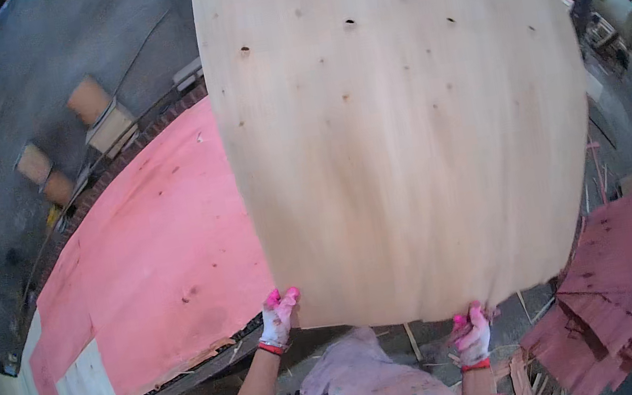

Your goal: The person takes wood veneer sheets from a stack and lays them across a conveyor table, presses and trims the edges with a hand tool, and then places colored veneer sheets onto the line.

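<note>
A large, pale wood veneer sheet [409, 167] with small knot holes spreads out in front of me, tilted up and away. My left hand [278, 317], in a white glove with pink-stained fingertips, is closed on its near left corner. Further right along the same near edge, my right hand [471, 334] grips the sheet in a similar stained glove. Part of each hand's fingers is hidden by the sheet. Beneath and to the left lies a pink-coated veneer layer [161, 253], partly covered by the pale sheet.
Bare whitish veneer [87, 387] shows at the pink layer's near left end. Torn pink veneer sheets [628, 265] are piled at the right. Wood strips [520, 379] litter the floor by my right arm. Cylindrical containers [89, 100] stand on the floor at the far left.
</note>
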{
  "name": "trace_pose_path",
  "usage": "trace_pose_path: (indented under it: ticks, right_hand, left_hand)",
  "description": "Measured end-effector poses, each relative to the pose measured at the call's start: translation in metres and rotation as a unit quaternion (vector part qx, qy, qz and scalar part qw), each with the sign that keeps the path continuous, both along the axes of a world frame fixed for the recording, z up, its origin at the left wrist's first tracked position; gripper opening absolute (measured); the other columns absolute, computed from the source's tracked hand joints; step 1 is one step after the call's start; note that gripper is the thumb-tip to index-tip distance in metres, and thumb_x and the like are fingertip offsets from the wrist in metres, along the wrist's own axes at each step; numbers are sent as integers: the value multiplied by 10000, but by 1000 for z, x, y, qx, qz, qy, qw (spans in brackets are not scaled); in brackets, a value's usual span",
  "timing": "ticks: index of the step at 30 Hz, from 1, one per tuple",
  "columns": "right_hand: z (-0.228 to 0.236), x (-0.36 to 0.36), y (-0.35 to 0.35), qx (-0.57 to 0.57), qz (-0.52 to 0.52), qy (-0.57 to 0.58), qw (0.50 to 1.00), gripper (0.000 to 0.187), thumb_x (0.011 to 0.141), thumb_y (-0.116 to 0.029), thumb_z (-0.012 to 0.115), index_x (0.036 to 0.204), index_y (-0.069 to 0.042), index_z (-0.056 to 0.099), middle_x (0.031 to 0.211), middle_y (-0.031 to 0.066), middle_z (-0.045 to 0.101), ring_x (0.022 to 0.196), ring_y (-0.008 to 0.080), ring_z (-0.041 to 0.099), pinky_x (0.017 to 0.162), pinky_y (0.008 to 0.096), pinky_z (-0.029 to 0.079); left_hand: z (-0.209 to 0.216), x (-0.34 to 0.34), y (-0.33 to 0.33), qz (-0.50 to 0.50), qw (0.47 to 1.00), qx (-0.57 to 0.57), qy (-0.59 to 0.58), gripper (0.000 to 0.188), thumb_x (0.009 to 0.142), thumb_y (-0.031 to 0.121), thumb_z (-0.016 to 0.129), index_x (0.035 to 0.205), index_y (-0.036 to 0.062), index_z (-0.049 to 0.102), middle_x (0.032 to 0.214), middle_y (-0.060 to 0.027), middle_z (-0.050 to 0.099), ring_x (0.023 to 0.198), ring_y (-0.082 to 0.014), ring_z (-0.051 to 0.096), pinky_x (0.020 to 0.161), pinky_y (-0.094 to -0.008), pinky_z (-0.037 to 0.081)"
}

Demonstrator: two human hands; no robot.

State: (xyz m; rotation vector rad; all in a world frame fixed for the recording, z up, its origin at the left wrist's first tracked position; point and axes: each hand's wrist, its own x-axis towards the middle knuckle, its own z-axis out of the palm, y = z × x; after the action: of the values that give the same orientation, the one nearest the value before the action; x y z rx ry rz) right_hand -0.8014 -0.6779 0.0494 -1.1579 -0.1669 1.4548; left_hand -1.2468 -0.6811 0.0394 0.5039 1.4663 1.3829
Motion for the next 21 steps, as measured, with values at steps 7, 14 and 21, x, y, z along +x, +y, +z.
trace_pose_path:
  ticks: [7, 14, 21]
  right_hand:
    - [68, -78, 206, 35, 21, -124, 991, 204, 860, -209, 661, 1012, -140, 542, 742, -16, 573, 505, 104, 513, 401, 226, 418]
    - [45, -137, 354, 30, 103, -107, 989, 235, 805, -170, 709, 943, -96, 533, 690, 14, 559, 469, 139, 523, 394, 272, 410]
    - [43, -145, 382, -69, 144, -181, 970, 165, 826, -157, 675, 794, -122, 516, 590, -6, 523, 398, 110, 483, 319, 244, 375]
  left_hand:
    - [25, -23, 117, 139, 987, -23, 81, 294, 772, 255, 741, 896, 42, 581, 804, -2, 560, 735, -104, 504, 648, -275, 434]
    - [-5, -64, 164, 203, 977, -15, 66, 645, 751, 312, 763, 1193, -73, 492, 1089, -111, 572, 997, -209, 529, 913, -326, 417]
    - [-12, -45, 185, 245, 945, -156, 152, 749, 719, 342, 787, 1209, -122, 463, 1129, -134, 555, 1060, -200, 493, 951, -337, 390]
